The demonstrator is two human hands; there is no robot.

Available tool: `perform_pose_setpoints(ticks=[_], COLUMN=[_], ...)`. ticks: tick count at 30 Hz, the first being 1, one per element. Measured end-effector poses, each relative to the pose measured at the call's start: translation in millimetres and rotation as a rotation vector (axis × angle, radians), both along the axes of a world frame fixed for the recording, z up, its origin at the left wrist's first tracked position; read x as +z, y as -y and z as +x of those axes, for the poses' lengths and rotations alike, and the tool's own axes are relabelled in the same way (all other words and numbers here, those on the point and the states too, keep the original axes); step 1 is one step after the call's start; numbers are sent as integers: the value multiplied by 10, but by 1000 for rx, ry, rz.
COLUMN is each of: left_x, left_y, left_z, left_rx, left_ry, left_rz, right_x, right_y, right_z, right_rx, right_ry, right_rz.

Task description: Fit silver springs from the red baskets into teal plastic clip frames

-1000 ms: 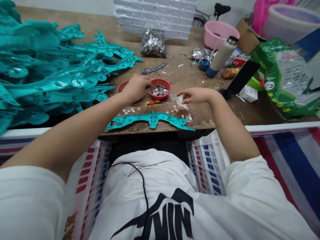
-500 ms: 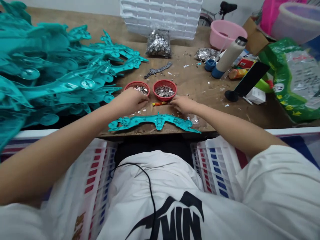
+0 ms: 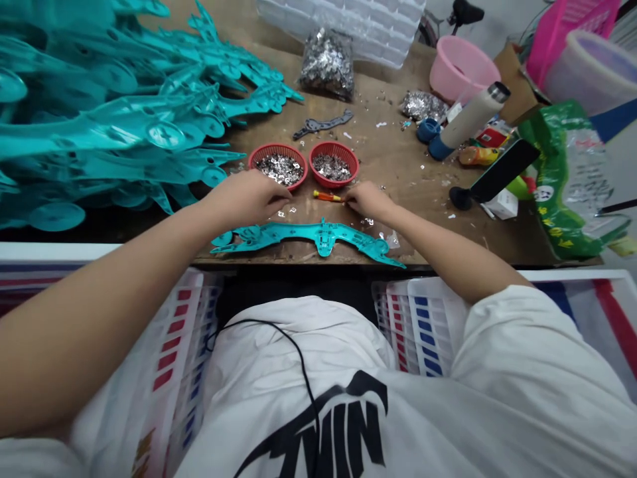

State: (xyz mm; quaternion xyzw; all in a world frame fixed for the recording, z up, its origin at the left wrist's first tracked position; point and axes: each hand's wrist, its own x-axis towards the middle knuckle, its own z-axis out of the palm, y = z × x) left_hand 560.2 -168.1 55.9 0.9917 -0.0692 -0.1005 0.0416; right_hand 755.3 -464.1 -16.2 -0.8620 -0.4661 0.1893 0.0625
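My left hand (image 3: 251, 197) is just in front of the left red basket (image 3: 256, 156), which holds small shiny metal pieces. Its thumb and fingers are pinched together; anything between them is too small to make out. My right hand (image 3: 371, 202) rests on the table by the right red basket (image 3: 352, 174), fingers curled together at the end of a small screwdriver (image 3: 326, 196) with an orange and yellow handle. Whether they grip it cannot be seen. Between my hands and the table edge lies a long, curved teal plastic part (image 3: 303, 231).
A high heap of teal plastic parts (image 3: 124, 126) covers the left side. Behind the baskets are a grey plastic part (image 3: 323, 123) and a bag of metal pieces (image 3: 327, 65). A bottle (image 3: 468, 123), a phone on a stand (image 3: 505, 172) and a green bag (image 3: 557, 179) stand right.
My left hand has drawn back slightly from the left basket, so more of its metal pieces show. My right hand stays near the screwdriver. The whole view has shifted and tilted a little.
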Motion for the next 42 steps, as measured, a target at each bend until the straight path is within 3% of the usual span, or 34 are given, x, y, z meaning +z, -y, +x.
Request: perform_pose_setpoints(ticks=[3, 7, 11, 17, 24, 28, 34, 40, 42], left_x=[-26, 70, 155, 123, 114, 96, 67, 57, 52], left_y=[-18, -9, 17, 36, 19, -4, -31, -15, -8], left_z=[8, -34, -65, -35, -18, -7, 11, 26, 26], left_rx=[3, 16, 17, 19, 59, 39, 29, 53, 66], left_ry=[4, -13, -46, -101, -148, -139, -93, -102, -109], left_rz=[-46, -39, -19, -36, -40, -36, -21, 3, -11], right_x=[120, 246, 355, 520, 488, 477, 680, 644, 602], right_y=[13, 49, 108, 175, 205, 221, 230, 54, 37], right_z=[39, 94, 168, 235, 290, 336, 266, 154, 151], right_rx=[-122, -153, -115, -45, 10, -21, -160, -393, -360], right_ry=[100, 69, -3, -45, 107, 171, 54, -40, -29], right_rz=[-22, -8, -24, -211, -417, -456, -331, 198, 203])
